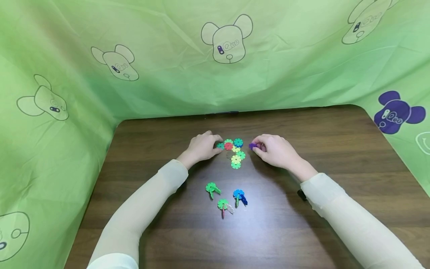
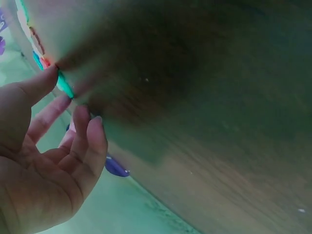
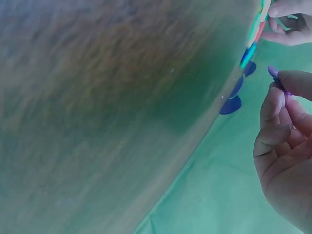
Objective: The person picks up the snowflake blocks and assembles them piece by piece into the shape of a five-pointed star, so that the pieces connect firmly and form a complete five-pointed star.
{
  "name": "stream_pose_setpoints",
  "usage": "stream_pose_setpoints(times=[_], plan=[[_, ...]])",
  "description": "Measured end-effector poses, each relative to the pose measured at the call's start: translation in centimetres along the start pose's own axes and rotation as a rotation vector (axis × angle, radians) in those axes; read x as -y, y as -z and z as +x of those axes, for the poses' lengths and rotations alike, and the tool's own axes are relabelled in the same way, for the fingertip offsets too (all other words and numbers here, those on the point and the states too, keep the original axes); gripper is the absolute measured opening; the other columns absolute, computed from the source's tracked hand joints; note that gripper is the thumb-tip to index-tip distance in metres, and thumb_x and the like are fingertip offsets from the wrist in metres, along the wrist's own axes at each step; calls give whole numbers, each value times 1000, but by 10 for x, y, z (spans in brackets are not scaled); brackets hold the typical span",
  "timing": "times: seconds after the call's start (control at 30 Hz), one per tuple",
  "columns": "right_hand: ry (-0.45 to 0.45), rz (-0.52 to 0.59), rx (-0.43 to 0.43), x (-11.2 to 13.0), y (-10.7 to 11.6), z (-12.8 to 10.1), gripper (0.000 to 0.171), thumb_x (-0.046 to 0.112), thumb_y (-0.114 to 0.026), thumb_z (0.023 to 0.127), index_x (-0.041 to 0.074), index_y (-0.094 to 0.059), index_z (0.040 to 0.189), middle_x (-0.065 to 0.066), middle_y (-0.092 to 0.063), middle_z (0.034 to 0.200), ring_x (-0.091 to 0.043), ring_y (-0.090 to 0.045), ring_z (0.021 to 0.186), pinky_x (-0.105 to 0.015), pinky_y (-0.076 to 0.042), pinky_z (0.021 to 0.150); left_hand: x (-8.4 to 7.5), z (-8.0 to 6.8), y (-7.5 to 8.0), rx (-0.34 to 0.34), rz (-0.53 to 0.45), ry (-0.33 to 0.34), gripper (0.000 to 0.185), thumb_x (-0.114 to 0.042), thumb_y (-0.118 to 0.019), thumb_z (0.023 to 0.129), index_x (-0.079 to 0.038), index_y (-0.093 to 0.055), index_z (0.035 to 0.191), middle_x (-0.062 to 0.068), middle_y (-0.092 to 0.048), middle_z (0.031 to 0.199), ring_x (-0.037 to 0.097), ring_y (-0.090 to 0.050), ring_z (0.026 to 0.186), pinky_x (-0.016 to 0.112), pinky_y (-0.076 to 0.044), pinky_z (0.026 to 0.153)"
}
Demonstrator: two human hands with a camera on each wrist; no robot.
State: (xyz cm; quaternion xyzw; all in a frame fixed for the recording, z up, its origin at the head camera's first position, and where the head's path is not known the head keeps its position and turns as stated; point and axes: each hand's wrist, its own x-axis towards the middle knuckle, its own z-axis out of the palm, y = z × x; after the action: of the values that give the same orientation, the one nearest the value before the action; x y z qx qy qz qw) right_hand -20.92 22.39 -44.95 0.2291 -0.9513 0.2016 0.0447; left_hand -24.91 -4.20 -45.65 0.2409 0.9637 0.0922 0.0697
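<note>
Purple disc (image 1: 252, 145) pinched in right hand (image 1: 276, 151) (three small assemblies (image 1: 224, 197) head-view only)

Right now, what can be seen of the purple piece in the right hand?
The purple piece is a small, flat plastic-looking disc, mostly hidden. The right hand pinches it between thumb and fingertips, just off the brown table, right of the flat cluster of discs. It does not touch the cluster.
</note>
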Motion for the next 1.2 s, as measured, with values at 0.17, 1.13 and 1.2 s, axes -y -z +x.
stream_pose_setpoints(times=[0.17,1.13,1.2], plan=[[23,0,-24,5,0,-3,13,24,-68,87,14,-69,95,7,-60,78,-11,-55,69,-32,-46,62,1,1,-1,1,-35,25,33,-44,-68,86,-23,-64,112,-2,-55,100,18,-55,80,36,-48,64],[115,119,-97,22,2,-13,10,27,-66,91,19,-67,96,12,-59,76,-4,-52,66,-28,-45,61,-9,-22,10,202,-919,-44,29,-26,-57,97,3,-62,94,16,-64,83,15,-53,59,37,-54,63],[146,133,-111,25,1,-13,9,25,-67,91,18,-67,96,13,-60,77,-4,-53,66,-28,-46,61,-12,-23,12,216,-944,-48,29,-25,-58,97,4,-63,94,14,-64,82,15,-55,61,33,-54,62]])
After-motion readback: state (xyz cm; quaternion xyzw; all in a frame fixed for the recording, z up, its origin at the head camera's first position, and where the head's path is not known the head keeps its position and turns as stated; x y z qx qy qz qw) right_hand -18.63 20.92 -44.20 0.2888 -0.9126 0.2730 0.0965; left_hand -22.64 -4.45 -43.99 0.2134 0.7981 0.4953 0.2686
